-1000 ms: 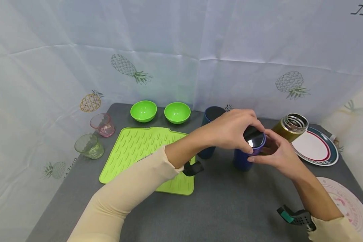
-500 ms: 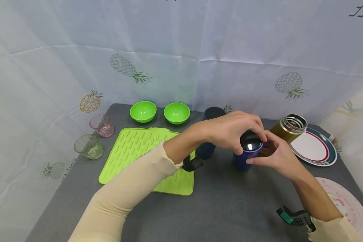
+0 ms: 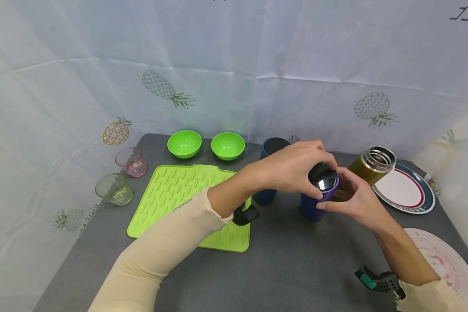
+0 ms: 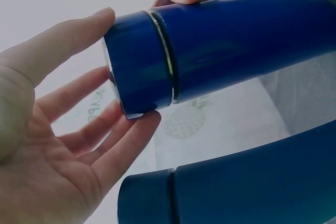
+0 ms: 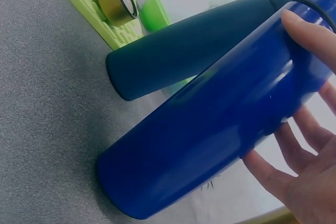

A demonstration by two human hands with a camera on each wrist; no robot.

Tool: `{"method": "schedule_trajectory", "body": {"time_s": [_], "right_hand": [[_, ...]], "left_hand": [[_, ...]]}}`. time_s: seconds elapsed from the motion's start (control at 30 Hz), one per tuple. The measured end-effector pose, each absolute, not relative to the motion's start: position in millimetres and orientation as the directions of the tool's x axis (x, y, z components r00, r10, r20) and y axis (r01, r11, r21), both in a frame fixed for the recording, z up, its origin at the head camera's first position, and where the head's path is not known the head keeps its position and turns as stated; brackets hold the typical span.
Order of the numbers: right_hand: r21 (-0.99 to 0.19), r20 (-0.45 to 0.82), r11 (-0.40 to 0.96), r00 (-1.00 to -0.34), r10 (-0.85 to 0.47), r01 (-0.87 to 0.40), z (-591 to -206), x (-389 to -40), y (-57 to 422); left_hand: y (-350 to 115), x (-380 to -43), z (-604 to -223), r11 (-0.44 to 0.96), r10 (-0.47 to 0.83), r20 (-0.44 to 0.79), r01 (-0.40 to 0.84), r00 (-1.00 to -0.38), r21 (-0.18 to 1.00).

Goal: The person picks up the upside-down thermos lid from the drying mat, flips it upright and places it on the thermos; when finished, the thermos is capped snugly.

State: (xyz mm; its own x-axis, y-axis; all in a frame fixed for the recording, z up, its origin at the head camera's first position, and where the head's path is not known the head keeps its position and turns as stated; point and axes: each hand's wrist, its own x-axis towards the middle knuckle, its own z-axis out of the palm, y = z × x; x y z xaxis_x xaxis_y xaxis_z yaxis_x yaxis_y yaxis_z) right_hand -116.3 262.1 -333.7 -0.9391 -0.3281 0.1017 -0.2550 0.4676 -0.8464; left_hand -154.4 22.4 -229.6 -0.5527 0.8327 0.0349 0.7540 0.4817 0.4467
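A glossy blue thermos bottle (image 3: 311,209) stands on the grey table, and its lid (image 4: 137,66) sits on top with a dark seam below it. My left hand (image 3: 296,167) reaches over from above and grips the lid's rim between thumb and fingertips. Lower down, my right hand (image 3: 356,199) holds the upper body of the bottle from the right, thumb on the near side. Just left of it stands a second, darker blue thermos (image 5: 194,48) with its lid on, partly hidden by my left arm in the head view. Neither hand touches it.
Behind my right hand is an uncapped gold thermos (image 3: 368,169); its gold lid (image 5: 116,2) lies on the green mat (image 3: 179,186). Two green bowls (image 3: 185,144), a pink glass (image 3: 134,164), a green glass (image 3: 118,193), a rimmed plate (image 3: 403,190) and a pink plate (image 3: 448,260) surround.
My left hand has twisted a little back and forth over the lid, its fingers shifting around the rim. The right hand keeps its hold, and the bottle stays in place.
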Motion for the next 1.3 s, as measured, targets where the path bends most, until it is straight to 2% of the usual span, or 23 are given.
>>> {"method": "schedule_trajectory", "body": {"time_s": [0.13, 0.8, 1.1, 1.3], "right_hand": [[-0.848, 0.097, 0.465, -0.938, -0.334, -0.253, -336.4, -116.8, 262.2], [-0.868, 0.084, 0.441, -0.943, -0.322, -0.228, -350.5, -118.1, 262.8], [-0.860, 0.089, 0.452, -0.942, -0.325, -0.237, -351.3, -118.8, 259.8], [-0.866, 0.085, 0.447, -0.946, -0.314, -0.226, -351.7, -119.0, 259.9]], "left_hand": [[21.4, -155.2, -230.1, 0.496, 0.819, 0.042, 0.743, -0.572, 0.449], [19.6, -157.8, -230.4, 0.489, 0.822, 0.047, 0.746, -0.568, 0.452], [21.0, -155.9, -231.1, 0.514, 0.806, 0.041, 0.734, -0.590, 0.445], [21.2, -157.8, -232.0, 0.494, 0.816, 0.068, 0.752, -0.575, 0.436]]}}
